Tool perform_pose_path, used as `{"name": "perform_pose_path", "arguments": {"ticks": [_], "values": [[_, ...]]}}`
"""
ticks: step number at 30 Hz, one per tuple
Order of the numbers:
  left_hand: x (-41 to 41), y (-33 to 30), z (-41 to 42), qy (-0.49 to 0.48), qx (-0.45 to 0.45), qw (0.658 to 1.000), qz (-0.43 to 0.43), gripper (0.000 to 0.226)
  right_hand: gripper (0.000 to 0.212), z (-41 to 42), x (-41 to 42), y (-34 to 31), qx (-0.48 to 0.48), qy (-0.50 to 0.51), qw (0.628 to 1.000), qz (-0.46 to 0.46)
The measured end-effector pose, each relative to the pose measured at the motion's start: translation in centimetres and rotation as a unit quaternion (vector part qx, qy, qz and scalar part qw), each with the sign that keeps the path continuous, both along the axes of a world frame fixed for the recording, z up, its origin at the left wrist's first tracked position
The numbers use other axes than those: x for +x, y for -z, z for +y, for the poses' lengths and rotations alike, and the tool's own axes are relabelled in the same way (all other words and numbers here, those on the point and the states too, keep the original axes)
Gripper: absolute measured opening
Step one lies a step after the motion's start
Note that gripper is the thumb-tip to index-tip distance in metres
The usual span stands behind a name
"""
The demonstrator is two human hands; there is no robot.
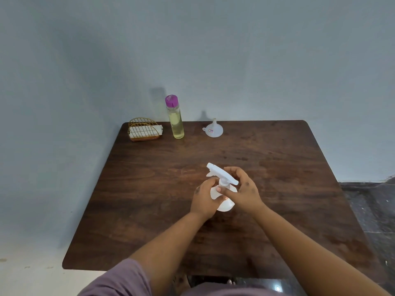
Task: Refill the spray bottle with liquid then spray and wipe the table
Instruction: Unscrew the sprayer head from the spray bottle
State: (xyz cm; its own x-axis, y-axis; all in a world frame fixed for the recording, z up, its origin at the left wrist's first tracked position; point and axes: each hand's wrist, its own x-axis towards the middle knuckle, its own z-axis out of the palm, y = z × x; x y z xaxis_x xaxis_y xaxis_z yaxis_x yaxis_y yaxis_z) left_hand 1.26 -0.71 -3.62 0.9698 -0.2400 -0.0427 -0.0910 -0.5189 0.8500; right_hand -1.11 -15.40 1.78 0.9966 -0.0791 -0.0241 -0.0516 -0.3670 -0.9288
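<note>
A white spray bottle (224, 205) stands on the middle of the dark wooden table (149, 210). My left hand (204, 199) grips its body from the left. My right hand (242, 190) curls round the neck and the white trigger head (220, 173), whose nozzle points up and to the far left. At the table's back stands a tall clear bottle (175, 122) of pale yellow liquid with a purple cap. A small white funnel (213, 130) sits mouth down to its right.
A gold wire holder (143, 130) with white napkins or cloths sits at the back left corner. The table stands against a blue-grey wall (192, 50). Dark tiled floor (372, 210) shows on the right, pale floor on the left.
</note>
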Motion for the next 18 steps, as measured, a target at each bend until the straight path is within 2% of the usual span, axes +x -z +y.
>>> {"name": "perform_pose_path", "arguments": {"ticks": [3, 6, 9, 11, 14, 18], "values": [[-0.1, -0.1, 0.0, 0.000, -0.006, 1.000, 0.001, 0.032, 0.036, 0.8, 0.0, -0.2, -0.004, 0.057, 0.998, -0.026], [-0.2, 0.5, 0.0, -0.004, 0.016, 1.000, 0.017, 0.045, 0.024, 0.5, 0.3, 0.0, -0.007, 0.031, 0.999, -0.023], [-0.4, 0.9, -0.1, -0.010, 0.036, 0.999, 0.029, 0.057, 0.024, -0.5, 0.7, -0.3, -0.012, 0.000, 1.000, 0.019], [-0.5, 1.0, -0.1, -0.014, 0.036, 0.999, 0.024, 0.058, 0.029, -0.8, 1.0, -0.9, 0.007, -0.014, 0.999, 0.041], [-0.6, 1.0, -0.1, -0.020, 0.043, 0.999, 0.025, 0.058, 0.047, -0.9, 1.3, -1.7, 0.038, -0.048, 0.996, 0.058], [-0.7, 0.9, -0.2, -0.014, 0.035, 0.999, 0.003, 0.047, 0.071, -0.1, 1.2, -1.9, -0.053, -0.087, 0.994, 0.044]]}}
